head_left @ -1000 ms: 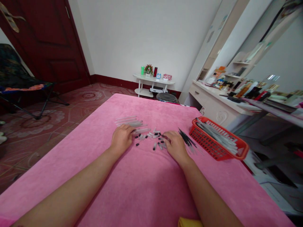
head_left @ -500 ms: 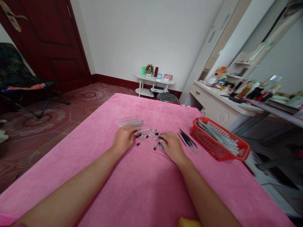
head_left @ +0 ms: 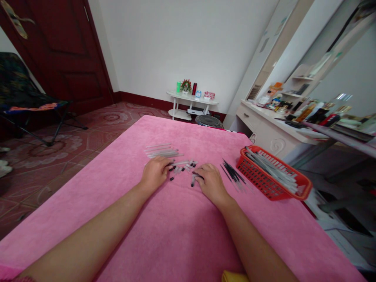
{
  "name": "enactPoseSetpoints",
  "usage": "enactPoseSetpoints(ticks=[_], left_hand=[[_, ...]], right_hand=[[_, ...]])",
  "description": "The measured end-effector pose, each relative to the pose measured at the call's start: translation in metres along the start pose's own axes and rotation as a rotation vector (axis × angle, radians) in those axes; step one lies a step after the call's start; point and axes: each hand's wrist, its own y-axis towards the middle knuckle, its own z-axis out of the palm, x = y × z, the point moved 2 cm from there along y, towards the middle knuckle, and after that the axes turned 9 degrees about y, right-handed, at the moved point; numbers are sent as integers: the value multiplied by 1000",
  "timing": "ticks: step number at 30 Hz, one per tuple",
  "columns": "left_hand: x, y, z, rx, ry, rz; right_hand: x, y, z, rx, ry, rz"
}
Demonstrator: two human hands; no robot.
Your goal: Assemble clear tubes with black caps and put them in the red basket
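My left hand (head_left: 155, 173) rests on the pink cloth with its fingers closed round the near end of a clear pen barrel (head_left: 181, 162), which points right. Above that hand lies a row of clear pen barrels (head_left: 163, 150). Between my hands, small clear pen caps with black ends (head_left: 183, 169) are scattered. My right hand (head_left: 210, 179) is at the right edge of these caps, thumb and fingers pinched on a dark-ended pen cap (head_left: 199, 174), partly hidden. To its right, black pen refills (head_left: 232, 172) lie in a loose bundle.
A red plastic basket (head_left: 272, 184) holding many clear pen barrels stands at the table's right side. Something yellow (head_left: 234, 276) lies at the near edge. Beyond are a white side table (head_left: 192, 97), a dresser with bottles (head_left: 273, 125) and a folding chair (head_left: 26, 100).
My right hand has moved slightly left among the caps, covering one that lay by its fingers. My left hand stays nearly in place, still at the barrel.
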Motion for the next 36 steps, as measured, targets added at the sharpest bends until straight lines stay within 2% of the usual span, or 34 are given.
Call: enactPoseSetpoints(ticks=[9,19,22,26,28,33,36], left_hand=[[0,-1,1,3,25,0],[0,-1,2,30,37,-10],[1,-2,3,30,36,-3],[1,-2,4,34,28,-5],[1,-2,4,41,30,-13],[0,-1,4,43,22,-12],[0,-2,4,40,25,-14]], right_hand=[[-13,-3,-10,9,-103,164],[-14,-3,-8,-5,-91,118],[-17,-3,-15,-59,-98,150],[-35,-9,-37,-238,-221,315],[-48,-14,-47,-261,-318,435],[-74,-23,-54,-32,-379,734],[-75,-23,-52,-2,-379,739]])
